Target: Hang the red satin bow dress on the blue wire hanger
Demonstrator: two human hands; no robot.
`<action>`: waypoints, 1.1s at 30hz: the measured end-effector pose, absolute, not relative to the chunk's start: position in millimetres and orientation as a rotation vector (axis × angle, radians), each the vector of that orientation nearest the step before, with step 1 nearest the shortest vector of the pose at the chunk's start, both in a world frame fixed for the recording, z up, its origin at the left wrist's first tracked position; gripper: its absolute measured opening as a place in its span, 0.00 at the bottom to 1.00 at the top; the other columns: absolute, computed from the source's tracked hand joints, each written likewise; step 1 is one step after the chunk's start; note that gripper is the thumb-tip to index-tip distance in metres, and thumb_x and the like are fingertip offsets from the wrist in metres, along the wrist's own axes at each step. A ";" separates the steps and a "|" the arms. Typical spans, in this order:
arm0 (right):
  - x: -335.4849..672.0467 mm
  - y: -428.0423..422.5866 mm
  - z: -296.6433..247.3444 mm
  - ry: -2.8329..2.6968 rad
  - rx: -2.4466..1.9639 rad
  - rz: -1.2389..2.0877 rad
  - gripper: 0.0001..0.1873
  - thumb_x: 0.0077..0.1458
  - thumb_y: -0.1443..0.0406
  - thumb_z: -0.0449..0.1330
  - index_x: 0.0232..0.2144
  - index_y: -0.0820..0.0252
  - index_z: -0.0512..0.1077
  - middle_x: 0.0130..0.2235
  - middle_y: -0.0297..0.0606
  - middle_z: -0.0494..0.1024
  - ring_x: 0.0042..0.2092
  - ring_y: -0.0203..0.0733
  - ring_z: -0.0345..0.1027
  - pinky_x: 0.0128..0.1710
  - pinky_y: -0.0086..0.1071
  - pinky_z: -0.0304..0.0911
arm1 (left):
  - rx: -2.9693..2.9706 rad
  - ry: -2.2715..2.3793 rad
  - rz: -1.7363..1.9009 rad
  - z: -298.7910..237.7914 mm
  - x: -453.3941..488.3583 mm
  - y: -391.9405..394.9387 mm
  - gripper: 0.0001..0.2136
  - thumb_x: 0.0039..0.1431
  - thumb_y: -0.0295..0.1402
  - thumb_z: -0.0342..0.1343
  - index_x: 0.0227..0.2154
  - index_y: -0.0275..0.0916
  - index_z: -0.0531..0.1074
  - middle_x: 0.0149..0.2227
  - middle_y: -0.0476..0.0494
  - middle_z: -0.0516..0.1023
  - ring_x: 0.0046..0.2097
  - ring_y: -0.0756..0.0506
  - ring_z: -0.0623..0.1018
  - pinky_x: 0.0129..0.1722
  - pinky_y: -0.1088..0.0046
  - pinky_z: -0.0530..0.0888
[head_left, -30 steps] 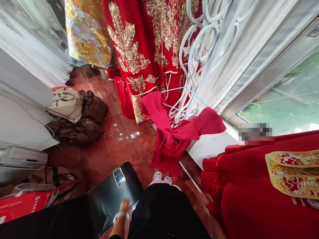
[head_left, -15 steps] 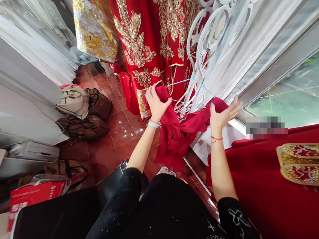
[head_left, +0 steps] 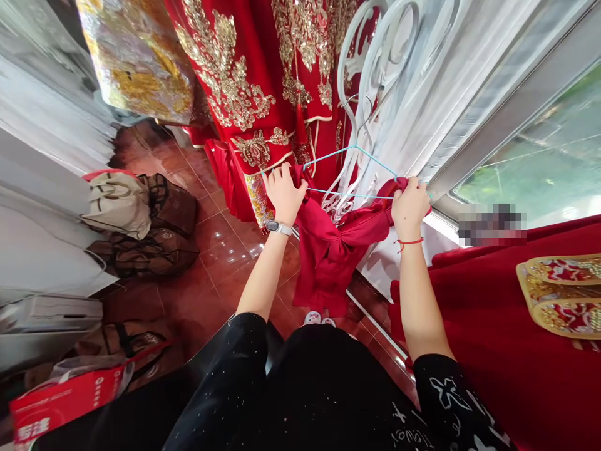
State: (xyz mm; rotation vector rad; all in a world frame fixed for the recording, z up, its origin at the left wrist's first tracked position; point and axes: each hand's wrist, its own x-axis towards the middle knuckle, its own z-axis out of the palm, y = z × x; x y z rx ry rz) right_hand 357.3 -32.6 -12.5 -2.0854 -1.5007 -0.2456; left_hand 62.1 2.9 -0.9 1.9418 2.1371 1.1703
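Observation:
A dark red garment [head_left: 338, 241] with a gathered, bow-like middle hangs in front of me on a thin light-blue hanger [head_left: 331, 153]. My left hand [head_left: 285, 195] is closed on the garment's left shoulder, by the hanger's left end. On the opposite shoulder my right hand [head_left: 409, 205] is closed around the cloth, at the hanger's right end. The hanger's metal hook points up beside a white scrollwork stand [head_left: 375, 81]. Below my hands the garment's lower part falls freely above my shoes.
Red gowns with gold embroidery [head_left: 230, 69] hang ahead. Brown bags [head_left: 154, 250] and a cream bag [head_left: 117, 200] lie on the tiled floor at left. A red-and-white bag [head_left: 70, 394] stands nearer. At right are red cloth [head_left: 469, 307] and a window [head_left: 539, 150].
My right hand's spread fingers have closed over the garment's right shoulder. The left hand's fingers have curled down onto its shoulder too. The view has shifted slightly.

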 end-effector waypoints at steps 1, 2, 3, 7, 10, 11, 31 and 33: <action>357.3 -34.7 -8.3 -1.462 -2.116 -0.227 0.21 0.62 0.69 0.50 0.54 0.64 0.72 0.50 0.57 0.74 0.49 0.58 0.71 0.52 0.54 0.65 | 1.945 2.145 1.159 -0.1 62.1 1.7 0.25 0.61 0.36 0.57 0.61 0.35 0.71 0.61 0.28 0.76 0.68 0.30 0.71 0.76 0.46 0.53; 357.2 -36.6 -4.3 -1.431 -2.134 -0.202 0.21 0.62 0.70 0.49 0.53 0.63 0.73 0.48 0.55 0.75 0.47 0.56 0.72 0.51 0.51 0.66 | 1.947 2.151 1.149 0.3 62.1 0.4 0.26 0.61 0.37 0.58 0.61 0.36 0.71 0.62 0.29 0.76 0.68 0.30 0.71 0.76 0.46 0.52; 357.2 -38.3 -0.6 -1.420 -2.136 -0.176 0.21 0.62 0.71 0.49 0.52 0.62 0.74 0.46 0.53 0.75 0.46 0.55 0.72 0.50 0.48 0.66 | 1.947 2.158 1.142 0.4 62.1 -0.9 0.26 0.61 0.38 0.58 0.61 0.37 0.71 0.62 0.30 0.76 0.68 0.30 0.71 0.76 0.45 0.51; 358.0 -41.5 7.9 -1.461 -2.106 -0.099 0.22 0.61 0.72 0.49 0.53 0.61 0.75 0.46 0.52 0.76 0.46 0.54 0.72 0.50 0.45 0.65 | 1.942 2.184 1.116 -0.4 62.7 -4.6 0.27 0.61 0.40 0.58 0.63 0.40 0.70 0.62 0.32 0.76 0.68 0.30 0.71 0.76 0.42 0.49; 358.5 -41.0 6.8 -1.457 -2.091 -0.086 0.21 0.61 0.70 0.53 0.55 0.60 0.74 0.48 0.52 0.76 0.49 0.55 0.71 0.52 0.46 0.65 | 1.944 2.207 1.102 -0.7 63.5 -4.7 0.28 0.61 0.40 0.57 0.64 0.39 0.69 0.63 0.31 0.75 0.68 0.31 0.71 0.77 0.43 0.48; 359.0 -40.6 5.5 -1.453 -2.081 -0.090 0.21 0.61 0.69 0.54 0.55 0.60 0.73 0.49 0.53 0.76 0.50 0.55 0.71 0.52 0.46 0.65 | 1.944 2.209 1.100 -0.9 63.5 -4.1 0.28 0.61 0.39 0.57 0.64 0.39 0.69 0.63 0.31 0.75 0.69 0.31 0.71 0.77 0.44 0.48; 335.7 -18.4 -0.3 -1.194 -2.212 -0.117 0.16 0.62 0.70 0.54 0.51 0.64 0.73 0.48 0.55 0.76 0.52 0.59 0.75 0.55 0.53 0.67 | 1.940 2.031 1.320 -9.9 51.5 4.8 0.19 0.63 0.31 0.54 0.57 0.39 0.74 0.58 0.32 0.78 0.69 0.32 0.71 0.77 0.48 0.53; 339.6 -13.2 6.1 -1.199 -2.251 -0.094 0.17 0.63 0.72 0.50 0.48 0.67 0.75 0.46 0.57 0.77 0.51 0.59 0.76 0.55 0.53 0.68 | 1.955 2.054 1.288 -7.3 48.2 7.9 0.16 0.64 0.30 0.53 0.53 0.37 0.75 0.54 0.31 0.80 0.67 0.32 0.73 0.75 0.48 0.58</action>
